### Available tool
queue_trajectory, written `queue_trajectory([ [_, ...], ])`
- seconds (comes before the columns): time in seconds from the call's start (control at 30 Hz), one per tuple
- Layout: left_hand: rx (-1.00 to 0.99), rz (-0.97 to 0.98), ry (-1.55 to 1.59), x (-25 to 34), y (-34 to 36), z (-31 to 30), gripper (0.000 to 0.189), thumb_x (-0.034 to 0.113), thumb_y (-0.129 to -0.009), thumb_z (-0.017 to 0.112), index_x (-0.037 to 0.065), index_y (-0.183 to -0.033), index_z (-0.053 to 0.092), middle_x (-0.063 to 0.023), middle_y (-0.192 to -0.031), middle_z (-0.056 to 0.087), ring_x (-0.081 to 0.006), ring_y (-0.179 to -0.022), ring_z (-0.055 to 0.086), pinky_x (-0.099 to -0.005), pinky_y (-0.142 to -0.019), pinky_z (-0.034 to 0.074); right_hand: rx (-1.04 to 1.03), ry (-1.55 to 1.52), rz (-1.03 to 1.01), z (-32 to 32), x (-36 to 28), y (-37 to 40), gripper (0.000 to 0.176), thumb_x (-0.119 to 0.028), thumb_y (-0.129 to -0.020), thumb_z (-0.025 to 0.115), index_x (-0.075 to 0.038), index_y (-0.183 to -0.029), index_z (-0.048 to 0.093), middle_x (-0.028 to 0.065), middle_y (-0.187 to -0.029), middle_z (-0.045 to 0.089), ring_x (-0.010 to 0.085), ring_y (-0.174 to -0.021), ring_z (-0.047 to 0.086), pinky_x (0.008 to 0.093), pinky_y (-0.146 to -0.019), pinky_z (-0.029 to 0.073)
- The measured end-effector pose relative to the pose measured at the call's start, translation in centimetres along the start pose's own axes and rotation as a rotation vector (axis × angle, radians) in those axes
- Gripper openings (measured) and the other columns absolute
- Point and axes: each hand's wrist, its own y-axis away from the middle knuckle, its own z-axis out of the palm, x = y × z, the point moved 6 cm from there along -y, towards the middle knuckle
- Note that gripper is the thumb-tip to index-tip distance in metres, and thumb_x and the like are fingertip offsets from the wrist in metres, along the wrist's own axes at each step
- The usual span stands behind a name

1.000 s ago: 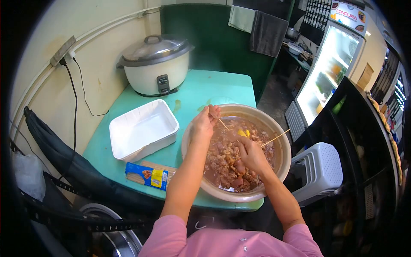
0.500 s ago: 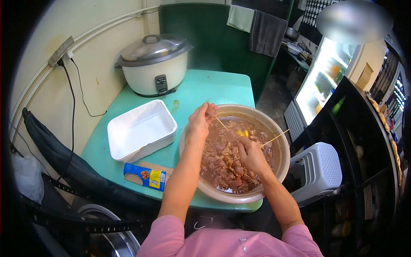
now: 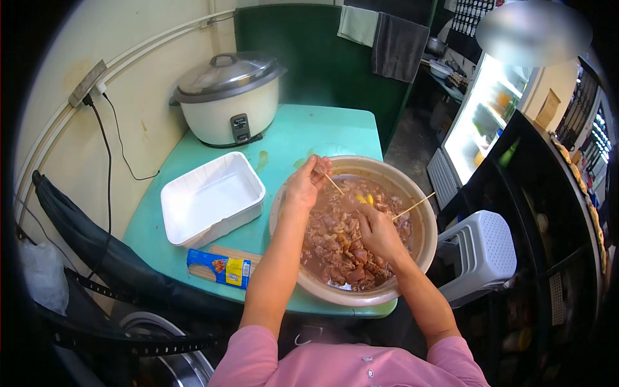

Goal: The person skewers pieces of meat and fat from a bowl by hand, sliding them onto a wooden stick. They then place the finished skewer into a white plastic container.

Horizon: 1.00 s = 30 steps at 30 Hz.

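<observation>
My left hand point(image 3: 309, 184) is closed around a thin bamboo skewer point(image 3: 334, 185), whose far end points down and right over a wide basin point(image 3: 423, 242). In the basin lies a mass of raw marinated meat pieces point(image 3: 335, 255) in brownish liquid. My right hand point(image 3: 380, 235) is over the meat with its fingers closed, apparently on a piece of meat point(image 3: 349, 205) close to the skewer's tip. A second bamboo skewer point(image 3: 414, 207) slants across the basin's right rim, its lower part hidden behind my right hand. Something yellow point(image 3: 365, 199) shows among the meat.
A white rectangular tub point(image 3: 213, 200) stands left of the basin on the green table point(image 3: 322, 122). In front of it lies a blue-and-yellow pack of skewers point(image 3: 222, 267). A large rice cooker point(image 3: 225, 109) is at the back. Grey plastic stools point(image 3: 487, 248) stand at the right.
Both hands stay almost in place. The right fingers have shifted slightly at the piece near the skewer's tip, and the view has moved a little.
</observation>
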Motion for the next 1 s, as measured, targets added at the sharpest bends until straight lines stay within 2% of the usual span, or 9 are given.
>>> queue_trajectory([
  [0.17, 0.028, 0.007, -0.036, -0.1, 0.8, 0.5, 0.015, 0.02, -0.09, 0.059, 0.005, -0.093, 0.061, -0.0078, -0.094, 0.065, -0.0213, -0.093, 0.063, -0.0369, -0.082, 0.053, -0.021, 0.012, 0.018, 0.2, 0.2, -0.1, 0.022, -0.006, -0.087, 0.048, 0.003, -0.104, 0.06, 0.023, -0.089, 0.065, 0.0368, -0.086, 0.064, 0.0404, -0.075, 0.049],
  [0.3, -0.045, -0.025, -0.12, -0.9, 1.0, 1.4, 0.017, 0.02, -0.091, 0.058, 0.004, -0.096, 0.061, -0.0093, -0.094, 0.065, -0.0216, -0.091, 0.064, -0.0357, -0.08, 0.054, -0.071, 0.064, 0.096, 0.1, 0.0, -0.1, 0.023, -0.007, -0.088, 0.048, 0.003, -0.105, 0.059, 0.0238, -0.091, 0.064, 0.0378, -0.088, 0.063, 0.0403, -0.076, 0.048],
  [0.4, -0.051, -0.027, -0.183, -1.1, 1.6, 2.0, 0.018, 0.02, -0.091, 0.058, 0.003, -0.097, 0.061, -0.0094, -0.095, 0.065, -0.0213, -0.09, 0.064, -0.0354, -0.079, 0.054, 0.029, -0.004, 0.023, 0.2, 1.0, -0.2, 0.022, -0.008, -0.088, 0.048, 0.003, -0.104, 0.059, 0.0247, -0.091, 0.064, 0.0394, -0.088, 0.062, 0.0414, -0.076, 0.048],
  [0.47, -0.068, -0.038, -0.221, -1.5, 2.1, 2.8, 0.019, 0.021, -0.091, 0.058, 0.003, -0.098, 0.061, -0.0092, -0.095, 0.065, -0.0212, -0.089, 0.064, -0.0353, -0.079, 0.054, 0.166, -0.039, -0.097, -0.3, 0.4, -0.3, 0.015, -0.012, -0.088, 0.048, 0.0, -0.094, 0.055, 0.0277, -0.076, 0.059, 0.0447, -0.075, 0.059, 0.0507, -0.065, 0.044],
  [0.7, -0.206, -0.039, -0.295, -3.1, 3.4, 5.0, 0.02, 0.021, -0.091, 0.058, 0.002, -0.098, 0.062, -0.0093, -0.092, 0.066, -0.02, -0.085, 0.065, -0.0321, -0.072, 0.055, 0.211, -0.147, -0.027, -1.3, 0.6, -0.4, 0.015, -0.011, -0.089, 0.047, 0.001, -0.094, 0.055, 0.0275, -0.078, 0.06, 0.0443, -0.078, 0.059, 0.0485, -0.067, 0.044],
  [0.77, -0.232, -0.046, -0.277, -3.2, 4.0, 5.5, 0.019, 0.02, -0.091, 0.057, 0.002, -0.096, 0.063, -0.0088, -0.09, 0.066, -0.0187, -0.084, 0.065, -0.0306, -0.072, 0.054, 0.148, -0.14, 0.073, -1.1, 1.3, -0.5, 0.023, -0.012, -0.09, 0.047, 0.003, -0.103, 0.059, 0.0245, -0.089, 0.063, 0.0371, -0.087, 0.062, 0.0393, -0.077, 0.046],
  [0.9, -0.233, -0.028, -0.283, -3.1, 4.3, 5.9, 0.021, 0.022, -0.091, 0.058, 0.002, -0.097, 0.062, -0.0081, -0.091, 0.065, -0.0181, -0.084, 0.064, -0.0303, -0.072, 0.054, 0.159, -0.156, 0.048, -0.9, 1.7, -0.7, 0.023, -0.01, -0.091, 0.045, 0.004, -0.104, 0.058, 0.0238, -0.09, 0.063, 0.0348, -0.088, 0.062, 0.0384, -0.078, 0.046],
  [0.97, -0.239, -0.014, -0.279, -2.8, 4.5, 6.0, 0.021, 0.022, -0.091, 0.058, 0.002, -0.098, 0.062, -0.0076, -0.092, 0.065, -0.0178, -0.084, 0.064, -0.0303, -0.073, 0.054, 0.253, -0.172, -0.036, -1.3, 1.5, -0.7, 0.014, -0.009, -0.089, 0.048, 0.001, -0.094, 0.056, 0.026, -0.083, 0.062, 0.0427, -0.082, 0.06, 0.0453, -0.069, 0.046],
  [1.0, -0.223, -0.054, -0.24, -2.5, 4.7, 6.3, 0.022, 0.022, -0.091, 0.059, 0.002, -0.098, 0.061, -0.0071, -0.092, 0.065, -0.0175, -0.084, 0.064, -0.03, -0.073, 0.054, 0.251, -0.172, -0.036, -1.3, 1.4, -0.7, 0.014, -0.009, -0.089, 0.048, 0.001, -0.094, 0.056, 0.026, -0.083, 0.062, 0.0427, -0.082, 0.06, 0.0453, -0.069, 0.046],
])
